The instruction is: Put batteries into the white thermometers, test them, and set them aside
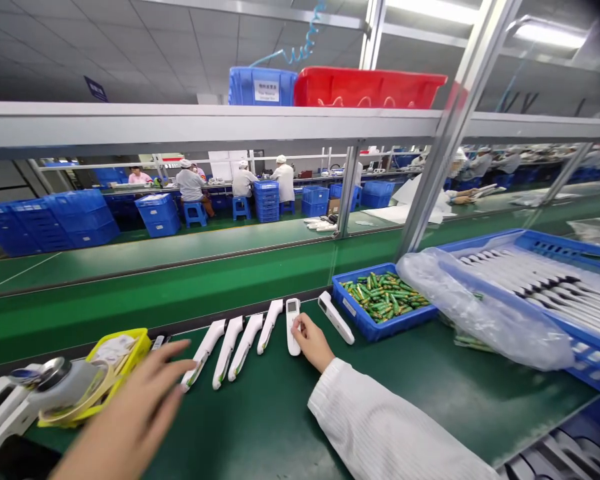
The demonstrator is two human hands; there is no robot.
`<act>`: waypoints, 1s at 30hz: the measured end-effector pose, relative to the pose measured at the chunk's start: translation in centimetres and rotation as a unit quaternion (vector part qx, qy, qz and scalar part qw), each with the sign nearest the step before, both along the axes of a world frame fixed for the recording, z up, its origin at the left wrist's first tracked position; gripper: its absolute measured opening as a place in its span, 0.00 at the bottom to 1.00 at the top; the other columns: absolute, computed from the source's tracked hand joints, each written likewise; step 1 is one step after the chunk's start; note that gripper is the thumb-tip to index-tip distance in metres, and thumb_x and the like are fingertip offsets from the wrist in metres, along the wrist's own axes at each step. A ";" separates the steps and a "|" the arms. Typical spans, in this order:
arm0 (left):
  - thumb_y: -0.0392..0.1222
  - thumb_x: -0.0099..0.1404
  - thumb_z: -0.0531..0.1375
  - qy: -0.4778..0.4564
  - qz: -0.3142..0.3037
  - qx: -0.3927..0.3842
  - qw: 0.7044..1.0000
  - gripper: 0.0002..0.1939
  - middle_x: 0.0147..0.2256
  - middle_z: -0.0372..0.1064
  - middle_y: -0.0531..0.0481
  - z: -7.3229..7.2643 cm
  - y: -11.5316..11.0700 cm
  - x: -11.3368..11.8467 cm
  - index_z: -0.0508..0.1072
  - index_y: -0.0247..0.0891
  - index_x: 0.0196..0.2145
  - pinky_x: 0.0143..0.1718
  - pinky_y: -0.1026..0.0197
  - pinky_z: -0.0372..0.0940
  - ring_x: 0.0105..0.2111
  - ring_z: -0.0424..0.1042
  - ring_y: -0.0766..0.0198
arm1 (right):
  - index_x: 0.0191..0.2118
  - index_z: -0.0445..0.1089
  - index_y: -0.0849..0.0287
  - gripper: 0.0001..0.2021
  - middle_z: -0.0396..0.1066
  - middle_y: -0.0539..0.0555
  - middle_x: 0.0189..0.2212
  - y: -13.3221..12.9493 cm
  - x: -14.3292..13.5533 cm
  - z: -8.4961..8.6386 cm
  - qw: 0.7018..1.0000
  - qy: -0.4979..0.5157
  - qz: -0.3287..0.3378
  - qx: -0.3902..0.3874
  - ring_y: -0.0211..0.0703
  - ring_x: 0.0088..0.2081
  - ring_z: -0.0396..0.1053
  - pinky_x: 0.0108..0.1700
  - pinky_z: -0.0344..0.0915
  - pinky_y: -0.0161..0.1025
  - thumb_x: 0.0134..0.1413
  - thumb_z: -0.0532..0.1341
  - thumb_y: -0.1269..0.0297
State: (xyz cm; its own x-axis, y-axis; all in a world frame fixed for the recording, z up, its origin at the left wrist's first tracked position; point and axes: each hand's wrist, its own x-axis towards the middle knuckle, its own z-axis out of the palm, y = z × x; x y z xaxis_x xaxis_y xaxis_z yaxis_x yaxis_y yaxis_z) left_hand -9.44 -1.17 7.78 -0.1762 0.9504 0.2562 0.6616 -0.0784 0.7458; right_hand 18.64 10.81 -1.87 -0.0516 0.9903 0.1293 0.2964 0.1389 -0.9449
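A row of white handheld devices lies on the green tabletop [260,420]. My right hand [313,341] has its fingers closed on the white device with a small screen [293,313], which lies face up. To its right another white device [336,318] rests at a slant. On the left side, my left hand [135,407] is raised with its fingers spread, slightly blurred, holding nothing. Its fingertips are nearest the leftmost device of the row [205,353]. Several more devices, one of them here [271,325], lie between my hands.
A blue tray of green batteries [385,293], a plastic bag [490,313] and a large blue crate of white devices [596,363] are at right. A yellow basket [143,343] and a grey round object [67,383] stand at left. People sit beyond the partition.
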 end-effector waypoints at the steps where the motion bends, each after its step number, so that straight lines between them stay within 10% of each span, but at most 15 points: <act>1: 0.51 0.56 0.60 0.032 -0.072 -0.015 0.997 0.10 0.52 0.66 0.54 -0.5 0.9 2.4 0.76 0.54 0.36 0.55 0.50 0.59 0.53 0.63 0.48 | 0.29 0.55 0.56 0.07 0.54 0.43 0.21 0.2 0.6 -0.3 0.999 0.050 0.000 -0.012 0.38 0.24 0.59 0.31 0.57 0.35 0.49 0.57 0.65; 3: 0.48 0.58 0.56 0.071 -0.164 -0.040 0.983 0.11 0.54 0.63 0.50 -2.3 3.1 7.3 0.76 0.51 0.37 0.55 0.50 0.57 0.55 0.61 0.48 | 0.32 0.54 0.56 0.11 0.58 0.43 0.22 0.4 1.5 -0.7 0.988 0.149 0.003 -0.031 0.39 0.25 0.63 0.31 0.60 0.35 0.46 0.59 0.61; 9: 0.41 0.56 0.56 0.009 -0.090 -0.055 0.994 0.14 0.47 0.62 0.32 -7.7 9.3 14.9 0.76 0.34 0.36 0.56 0.38 0.48 0.55 0.56 0.37 | 0.44 0.56 0.56 0.29 0.67 0.48 0.30 -0.2 2.3 -0.3 0.929 0.362 0.030 -0.075 0.41 0.28 0.69 0.32 0.66 0.40 0.36 0.68 0.54; 15: 0.48 0.60 0.54 -0.167 -0.124 -0.126 0.970 0.22 0.44 0.70 0.39 -7.5 8.9 13.4 0.70 0.37 0.50 0.48 0.50 0.63 0.47 0.69 0.49 | 0.35 0.58 0.58 0.26 0.65 0.47 0.24 -0.7 1.9 1.3 0.884 0.449 0.064 -0.116 0.37 0.23 0.66 0.24 0.65 0.35 0.39 0.66 0.43; 21: 0.46 0.46 0.70 -0.535 -0.115 -0.161 0.821 0.45 0.38 0.70 0.50 -7.9 3.5 11.4 0.53 0.51 0.58 0.36 0.62 0.66 0.35 0.71 0.61 | 0.37 0.56 0.56 0.23 0.65 0.44 0.20 -3.1 0.6 2.3 0.867 0.462 0.109 -0.153 0.32 0.14 0.60 0.13 0.56 0.27 0.46 0.64 0.46; 25: 0.52 0.45 0.69 -0.528 -0.078 -0.188 0.824 0.28 0.27 0.65 0.54 -8.5 2.5 9.8 0.68 0.45 0.43 0.20 0.66 0.57 0.22 0.60 0.69 | 0.39 0.56 0.58 0.23 0.64 0.44 0.18 -4.8 -0.7 2.2 0.863 0.448 0.133 -0.191 0.31 0.13 0.58 0.11 0.55 0.26 0.46 0.64 0.48; 30: 0.61 0.47 0.65 -0.461 -0.082 -0.265 0.843 0.24 0.23 0.66 0.51 -7.8 2.8 8.6 0.72 0.40 0.34 0.27 0.63 0.61 0.22 0.64 0.65 | 0.37 0.56 0.58 0.21 0.64 0.44 0.18 -6.0 -1.9 1.7 0.882 0.396 0.148 -0.208 0.30 0.12 0.57 0.10 0.55 0.25 0.48 0.63 0.48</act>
